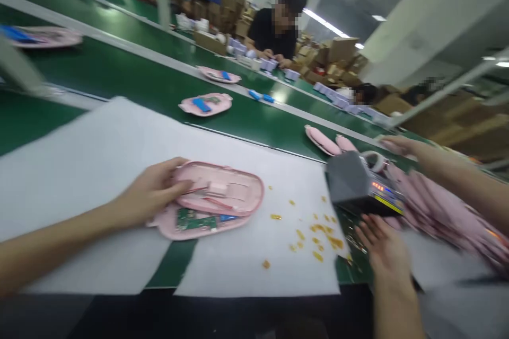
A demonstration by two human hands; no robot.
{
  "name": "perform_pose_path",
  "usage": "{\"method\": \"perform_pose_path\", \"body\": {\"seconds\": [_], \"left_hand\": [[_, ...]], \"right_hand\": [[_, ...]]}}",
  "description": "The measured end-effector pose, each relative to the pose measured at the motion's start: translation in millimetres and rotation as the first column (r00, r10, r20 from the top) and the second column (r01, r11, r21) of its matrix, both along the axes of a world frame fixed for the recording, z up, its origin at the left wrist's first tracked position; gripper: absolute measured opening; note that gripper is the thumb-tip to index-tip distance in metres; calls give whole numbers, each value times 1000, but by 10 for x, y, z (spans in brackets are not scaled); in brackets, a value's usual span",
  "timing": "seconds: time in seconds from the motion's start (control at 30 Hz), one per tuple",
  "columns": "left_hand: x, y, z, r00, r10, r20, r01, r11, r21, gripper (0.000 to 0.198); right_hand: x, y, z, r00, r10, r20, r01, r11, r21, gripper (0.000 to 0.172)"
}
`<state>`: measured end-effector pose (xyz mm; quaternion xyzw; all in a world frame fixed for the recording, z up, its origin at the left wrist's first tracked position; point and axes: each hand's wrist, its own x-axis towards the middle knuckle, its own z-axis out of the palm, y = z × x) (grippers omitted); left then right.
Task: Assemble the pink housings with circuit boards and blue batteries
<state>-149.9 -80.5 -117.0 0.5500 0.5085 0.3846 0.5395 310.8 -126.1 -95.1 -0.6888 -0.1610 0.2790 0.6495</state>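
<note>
Left hand (149, 193), fingers curled around open pink plastic casing (218, 188) at lower centre; right hand (384, 249), fingers spread open, below grey electronic unit (358, 185). Risk: amber crumbs (318, 233), perhaps adhesive, fouling exposed circuit board (196, 220) if casing dragged rightward.

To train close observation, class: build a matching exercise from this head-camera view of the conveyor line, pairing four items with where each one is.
Items:
1. Open pink plastic casing
2. Amber flakes
3. Dark grey box with a lit red display
4. Small blue pieces

Places:
A. On the green conveyor belt, beyond the sheet
B. Scattered on the white sheet
C. Under the person's left hand
D. Just above the person's right hand

Pairs: 1-C, 2-B, 3-D, 4-A
</note>
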Motion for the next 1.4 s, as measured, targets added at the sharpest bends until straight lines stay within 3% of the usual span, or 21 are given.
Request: {"method": "perform_pose_path", "body": {"seconds": [0.1, 0.17, 0.2, 0.27, 0.33, 0.37, 0.4, 0.5, 0.6, 0.7, 0.77, 0.83, 0.87, 0.93, 1.0, 1.03, 1.07, 1.17, 1.23, 1.33, 1.4], "left_hand": [[23, -2, 115, 991, -76, 113, 76, 997, 9, 37], [-1, 1, 122, 984, -77, 160, 77, 997, 3, 36], [-16, -1, 117, 983, -69, 168, 69, 998, 6, 34], [-40, -10, 105, 982, -72, 175, 68, 997, 28, 31], [-60, -11, 90, 982, -90, 168, 79, 994, 74, 27], [-69, -7, 80, 983, -92, 158, 76, 992, 100, 25], [-79, -1, 68, 986, -84, 146, 66, 990, 124, 22], [-112, 22, 23, 993, -57, 101, 40, 986, 160, 16], [-135, 29, -20, 994, -66, 88, 51, 985, 168, 14], [-139, 9, -43, 992, -53, 113, 34, 986, 166, 11], [-135, -14, -48, 992, -43, 119, 24, 988, 154, 11], [-133, -42, -49, 992, -49, 116, 30, 987, 158, 12], [-135, -56, -48, 992, -53, 118, 33, 986, 165, 14], [-143, -79, -45, 993, -39, 112, 18, 983, 183, 18], [-156, -86, -38, 996, -13, 92, -5, 981, 193, 19], [-162, -81, -30, 997, -4, 79, -11, 981, 196, 18], [-165, -72, -20, 998, -10, 66, -3, 979, 204, 16], [-145, -60, 35, 998, -63, 12, 58, 959, 277, 25], [-124, -100, 77, 995, -83, -55, 96, 940, 327, 32], [-214, -193, 102, 965, -178, -193, 233, 919, 317, 38], [-378, -195, 116, 907, -237, -349, 349, 886, 304, 44]], "right_hand": [[-489, -49, 101, 989, 34, 143, -45, 996, 77, 19], [-1018, -7, 219, 894, 236, 381, -298, 948, 113, 25], [-1322, 47, 284, 769, 385, 510, -482, 873, 68, 25], [-1932, 228, 397, 343, 638, 689, -793, 590, -151, 23], [-2436, 464, 461, -76, 652, 755, -858, 343, -383, 27], [-2622, 577, 471, -229, 596, 769, -831, 293, -474, 28], [-2759, 673, 470, -348, 523, 778, -789, 285, -544, 29], [-2926, 836, 426, -568, 365, 737, -666, 322, -673, 28], [-2920, 844, 367, -631, 285, 721, -617, 378, -690, 31], [-2945, 795, 324, -633, 249, 733, -591, 456, -666, 36], [-2983, 783, 336, -577, 302, 759, -558, 533, -636, 41], [-2993, 810, 393, -462, 395, 794, -498, 625, -601, 44], [-2976, 838, 433, -400, 457, 794, -473, 639, -606, 45], [-2900, 908, 515, -313, 605, 732, -475, 568, -673, 46], [-2798, 968, 563, -280, 740, 611, -559, 392, -731, 40], [-2755, 983, 569, -264, 775, 574, -604, 332, -725, 37], [-2721, 982, 566, -245, 784, 570, -641, 310, -702, 34], [-2676, 860, 530, -200, 683, 703, -721, 383, -577, 21], [-2649, 696, 497, -221, 509, 832, -767, 437, -470, 14], [-2561, 440, 387, -318, 180, 931, -797, 481, -365, 24], [-2492, 318, 265, -415, 89, 906, -780, 478, -404, 23]]}}
